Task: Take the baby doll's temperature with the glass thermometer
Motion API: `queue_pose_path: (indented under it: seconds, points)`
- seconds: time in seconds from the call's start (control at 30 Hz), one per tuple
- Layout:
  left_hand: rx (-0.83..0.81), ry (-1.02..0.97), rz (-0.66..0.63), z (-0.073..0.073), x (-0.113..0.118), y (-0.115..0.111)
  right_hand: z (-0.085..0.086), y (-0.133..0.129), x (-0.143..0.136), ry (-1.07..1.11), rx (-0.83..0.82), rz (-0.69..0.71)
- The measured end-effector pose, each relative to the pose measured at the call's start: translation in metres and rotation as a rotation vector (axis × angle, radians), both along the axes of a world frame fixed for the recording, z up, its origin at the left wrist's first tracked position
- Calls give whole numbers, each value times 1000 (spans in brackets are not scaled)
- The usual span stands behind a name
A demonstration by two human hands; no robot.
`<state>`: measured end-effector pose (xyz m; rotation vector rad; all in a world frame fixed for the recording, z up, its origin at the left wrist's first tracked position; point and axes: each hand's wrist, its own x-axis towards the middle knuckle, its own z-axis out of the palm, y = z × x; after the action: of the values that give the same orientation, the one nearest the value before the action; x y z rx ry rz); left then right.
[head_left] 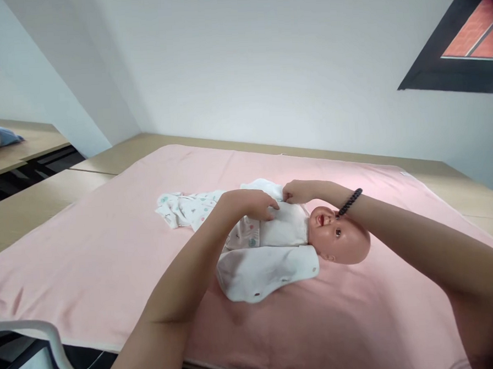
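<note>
A baby doll (340, 240) lies on its back on a pink blanket (122, 257), its head to the right. White baby clothes (271, 268) with small coloured prints are spread beneath and around it, one front panel folded out on the near side. White cloth covers the doll's chest. My left hand (261, 204) lies over the far side of the doll's body, fingers curled, fingertips partly hidden. Close beside it, my right hand (300, 191), with a dark bead bracelet (350, 201) on the wrist, is closed on the garment's far edge near the doll's shoulder.
The blanket covers most of a wooden table (93, 179) standing against a white wall (265, 68). A dark-framed window (450, 63) is at upper right. A white curved bar (51, 332) is at lower left. Another table (33, 138) holds a colourful bundle (0, 136).
</note>
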<state>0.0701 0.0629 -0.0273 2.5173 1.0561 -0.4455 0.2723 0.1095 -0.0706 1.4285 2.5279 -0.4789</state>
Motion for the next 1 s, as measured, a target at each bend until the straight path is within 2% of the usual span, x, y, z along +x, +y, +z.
queue_pose_path:
  seconds: [0.07, 0.13, 0.27, 0.33, 0.43, 0.53, 0.63, 0.8, 1.0]
  points:
    - [4, -21, 7, -1, -2, 0, 0, -1, -10, -69, 3, -38]
    - [38, -62, 4, 0, -6, 1, 10, -5, -13, -96, 31, -75]
    - [202, -146, -86, 12, -28, 6, 55, -23, 1, -12, 237, -168]
    - [373, -299, -37, 22, -43, 7, 78, -40, 12, 130, 401, -236]
    - [588, -611, 140, 40, -61, -3, 95, -70, 17, 631, 602, -301]
    - [683, -896, 173, 55, -67, -22, 97, -98, 6, 1080, 669, -260]
    - [755, -1074, 150, 64, -66, -41, 94, -121, -9, 1260, 703, -221]
    - [784, -1186, 133, 70, -69, -63, 96, -144, -19, 1329, 787, -221]
    - [807, -1211, 123, 72, -73, -75, 95, -153, -20, 1313, 853, -203]
